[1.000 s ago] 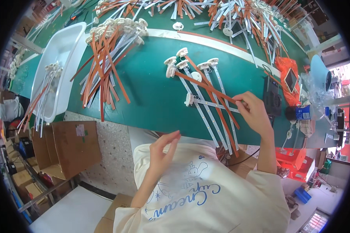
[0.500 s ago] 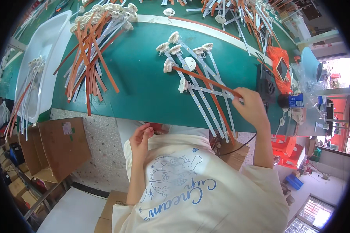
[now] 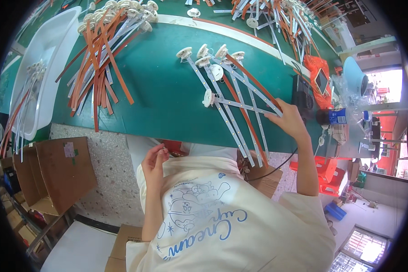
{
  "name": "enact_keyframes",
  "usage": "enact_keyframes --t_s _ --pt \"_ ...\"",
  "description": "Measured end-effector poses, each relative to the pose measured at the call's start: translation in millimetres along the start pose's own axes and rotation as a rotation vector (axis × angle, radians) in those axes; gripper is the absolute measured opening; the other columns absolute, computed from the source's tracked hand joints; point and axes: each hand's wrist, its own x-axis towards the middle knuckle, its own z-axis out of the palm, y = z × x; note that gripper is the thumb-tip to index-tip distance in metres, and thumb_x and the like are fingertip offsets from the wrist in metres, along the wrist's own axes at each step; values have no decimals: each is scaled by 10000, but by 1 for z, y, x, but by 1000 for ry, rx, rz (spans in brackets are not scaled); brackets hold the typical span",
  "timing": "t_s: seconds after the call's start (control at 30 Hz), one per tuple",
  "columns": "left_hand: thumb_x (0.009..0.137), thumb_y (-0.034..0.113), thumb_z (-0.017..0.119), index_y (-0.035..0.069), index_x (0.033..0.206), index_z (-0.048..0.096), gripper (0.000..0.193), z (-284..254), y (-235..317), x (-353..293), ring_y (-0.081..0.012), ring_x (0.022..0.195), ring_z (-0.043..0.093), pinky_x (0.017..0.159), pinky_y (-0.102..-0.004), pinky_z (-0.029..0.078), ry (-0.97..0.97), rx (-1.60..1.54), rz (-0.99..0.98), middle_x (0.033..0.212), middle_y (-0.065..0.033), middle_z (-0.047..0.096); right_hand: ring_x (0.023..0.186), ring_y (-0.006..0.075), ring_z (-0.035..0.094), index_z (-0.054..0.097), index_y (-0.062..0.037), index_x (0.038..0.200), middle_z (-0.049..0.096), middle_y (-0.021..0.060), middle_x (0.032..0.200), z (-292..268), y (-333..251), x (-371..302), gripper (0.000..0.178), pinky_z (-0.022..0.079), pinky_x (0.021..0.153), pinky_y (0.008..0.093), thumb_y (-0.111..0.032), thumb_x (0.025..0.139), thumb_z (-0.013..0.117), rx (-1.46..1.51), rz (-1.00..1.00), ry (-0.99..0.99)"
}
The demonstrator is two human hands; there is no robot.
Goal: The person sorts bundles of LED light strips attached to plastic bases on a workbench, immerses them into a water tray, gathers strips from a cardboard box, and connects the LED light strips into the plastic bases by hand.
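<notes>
Pinched orange strip (image 3: 254,78) in right hand (image 3: 289,119), risked snagging crossed LED strips (image 3: 227,102) if dragged, could not confirm grip of left hand (image 3: 153,165).

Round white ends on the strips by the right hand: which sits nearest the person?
The lower-left round white end, closest to the table's front edge; its strip runs toward the right hand. The other ends cluster farther back.
</notes>
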Motion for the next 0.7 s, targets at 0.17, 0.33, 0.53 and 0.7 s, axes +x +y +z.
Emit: enact_keyframes --t_s 0.17,0.33,0.53,0.7 --pt "887 156 538 -24 1054 563 247 2 0 0 -122 781 569 733 -247 479 -11 30 19 886 -68 609 681 304 536 540 17 936 561 165 769 -2 14 6 321 421 670 329 -212 744 656 -18 -92 -37" --pt "889 151 533 -19 1060 563 243 0 -3 -1 -122 779 571 727 -242 480 -16 29 13 889 -69 609 661 311 502 519 19 887 531 153 765 -10 13 9 253 411 653 340 -178 772 628 -84 -293 115" --pt "889 150 532 -17 1064 562 244 -1 -2 -2 -116 769 569 719 -239 478 -11 16 1 889 -66 610 666 188 521 476 -8 976 527 80 780 -13 8 8 248 419 656 318 -170 824 586 241 -26 -161" --pt "886 157 538 -15 1066 563 250 0 -2 -1 -111 759 566 711 -236 476 -7 26 -4 882 -61 610 693 121 533 475 -40 1073 532 29 775 -4 -1 6 369 420 673 251 -197 783 640 266 61 -144"
